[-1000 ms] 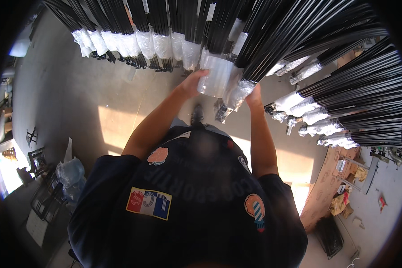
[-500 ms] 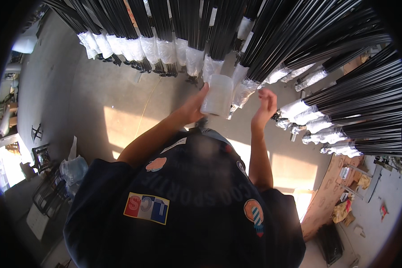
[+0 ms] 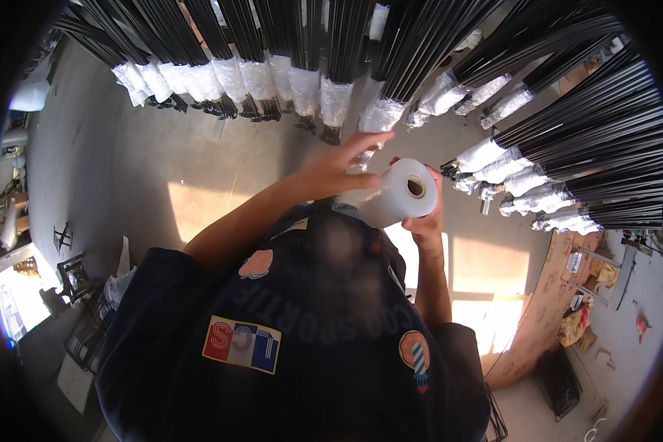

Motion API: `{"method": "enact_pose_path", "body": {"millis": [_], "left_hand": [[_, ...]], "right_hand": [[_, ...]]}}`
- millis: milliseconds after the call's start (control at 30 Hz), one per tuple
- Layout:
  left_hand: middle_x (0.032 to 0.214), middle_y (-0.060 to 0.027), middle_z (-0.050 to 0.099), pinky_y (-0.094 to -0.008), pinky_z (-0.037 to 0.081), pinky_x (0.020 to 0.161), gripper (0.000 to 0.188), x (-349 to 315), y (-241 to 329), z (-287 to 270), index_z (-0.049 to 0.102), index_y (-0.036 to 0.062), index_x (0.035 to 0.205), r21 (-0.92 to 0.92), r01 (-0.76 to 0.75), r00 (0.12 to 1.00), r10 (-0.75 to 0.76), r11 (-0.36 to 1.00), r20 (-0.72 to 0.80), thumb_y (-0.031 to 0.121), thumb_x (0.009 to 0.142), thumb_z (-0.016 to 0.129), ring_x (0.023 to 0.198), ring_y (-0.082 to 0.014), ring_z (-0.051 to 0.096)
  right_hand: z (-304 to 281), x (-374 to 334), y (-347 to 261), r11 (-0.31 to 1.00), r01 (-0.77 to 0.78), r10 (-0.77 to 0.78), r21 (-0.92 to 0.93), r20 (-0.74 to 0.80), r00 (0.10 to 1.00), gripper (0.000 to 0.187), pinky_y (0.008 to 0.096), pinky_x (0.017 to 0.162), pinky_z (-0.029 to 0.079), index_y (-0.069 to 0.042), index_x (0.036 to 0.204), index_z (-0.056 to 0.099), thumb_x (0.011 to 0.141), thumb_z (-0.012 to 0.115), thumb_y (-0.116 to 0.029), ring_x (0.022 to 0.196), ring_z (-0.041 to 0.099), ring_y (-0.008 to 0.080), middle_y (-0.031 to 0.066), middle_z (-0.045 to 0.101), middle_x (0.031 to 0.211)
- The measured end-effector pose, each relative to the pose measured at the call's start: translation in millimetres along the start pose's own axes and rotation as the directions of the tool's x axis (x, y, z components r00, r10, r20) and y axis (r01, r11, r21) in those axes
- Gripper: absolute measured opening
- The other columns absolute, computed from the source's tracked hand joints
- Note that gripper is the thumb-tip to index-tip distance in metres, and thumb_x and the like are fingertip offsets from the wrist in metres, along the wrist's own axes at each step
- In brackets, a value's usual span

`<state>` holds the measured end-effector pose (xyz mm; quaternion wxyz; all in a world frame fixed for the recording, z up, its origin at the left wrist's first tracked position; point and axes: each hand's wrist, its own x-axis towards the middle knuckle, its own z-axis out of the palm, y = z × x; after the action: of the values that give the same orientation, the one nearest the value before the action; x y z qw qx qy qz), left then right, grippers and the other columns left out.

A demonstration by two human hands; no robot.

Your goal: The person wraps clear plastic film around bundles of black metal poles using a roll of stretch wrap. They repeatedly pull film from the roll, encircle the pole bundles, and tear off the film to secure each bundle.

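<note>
A roll of clear stretch film (image 3: 388, 204) is tilted in front of my chest, its round end with the cardboard core facing up and right. My right hand (image 3: 429, 221) grips it from the right side, fingers behind and thumb low on the edge. Just left of the roll, my left hand (image 3: 339, 168) is open, fingers spread and pointing right, the thumb close to the film. Beyond my hands stands a bundle of black rods (image 3: 399, 70), its lower end wrapped in clear film (image 3: 382, 116).
More film-wrapped black rod bundles (image 3: 254, 77) line the far side and the right (image 3: 567, 158). A brown cardboard panel (image 3: 534, 317) stands at the lower right. Black metal frames (image 3: 88, 324) and a plastic bag (image 3: 118, 287) are at the left. Sunlit patches mark the concrete floor (image 3: 199, 147).
The film roll has moved right and tipped, showing its core. My right hand has taken hold of it; my left has let go and opened beside it. The view has shifted slightly.
</note>
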<state>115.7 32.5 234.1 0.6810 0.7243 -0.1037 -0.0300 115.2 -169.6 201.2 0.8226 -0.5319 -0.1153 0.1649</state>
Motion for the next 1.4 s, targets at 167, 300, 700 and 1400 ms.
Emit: {"method": "enact_pose_path", "body": {"millis": [167,300,700,1400], "left_hand": [[0.088,-0.0037,0.058,-0.0253,0.043,0.078,0.021,5.9,-6.2,7.0,0.055,0.0006,0.095,-0.134,0.269,0.948,-0.238,0.954,0.209,0.012,0.078,0.06,0.085,-0.0107,0.054],[0.08,-0.0052,0.057,-0.0243,0.043,0.068,0.013,12.2,-5.9,14.1,0.051,-0.0004,0.085,-0.024,0.186,0.974,-0.181,0.982,0.134,0.01,0.08,0.057,0.076,-0.0088,0.054],[0.066,-0.0092,0.054,-0.0282,0.043,0.053,0.012,31.7,-21.4,40.5,0.046,-0.0001,0.089,0.317,-0.045,0.897,0.178,0.947,-0.404,0.012,0.086,0.047,0.054,-0.0199,0.054],[0.116,-0.0174,0.045,-0.0332,0.038,0.081,0.028,112.5,-97.4,24.0,0.057,0.0011,0.082,-0.188,-0.265,0.731,0.07,0.946,-0.679,0.028,0.087,0.05,0.109,-0.022,0.04]], "right_hand": [[11.2,-10.7,3.7,0.987,-0.04,0.06,0.153,-0.129,0.99,0.092,0.0348,0.092,0.036,-0.003,0.122,0.028,0.054,0.077,-0.04,0.109,0.043,0.0225,0.0117,0.042,0.115],[14.8,-12.9,-2.4,0.961,-0.074,0.109,0.267,-0.116,0.987,0.094,0.0358,0.094,0.034,-0.001,0.13,0.023,0.06,0.071,-0.041,0.112,0.041,0.0244,0.0133,0.04,0.121],[-7.6,2.5,9.5,0.983,-0.025,0.086,0.183,-0.337,0.938,0.079,0.0339,0.091,0.034,0.0,0.122,0.032,0.057,0.072,-0.02,0.104,0.044,0.0226,0.0122,0.044,0.111],[-66.3,171.2,14.7,0.945,0.112,-0.258,-0.307,-0.49,0.833,0.081,0.0332,0.083,0.041,-0.001,0.111,0.039,0.037,0.071,0.0,0.09,0.049,0.0195,0.0072,0.048,0.098]]}}
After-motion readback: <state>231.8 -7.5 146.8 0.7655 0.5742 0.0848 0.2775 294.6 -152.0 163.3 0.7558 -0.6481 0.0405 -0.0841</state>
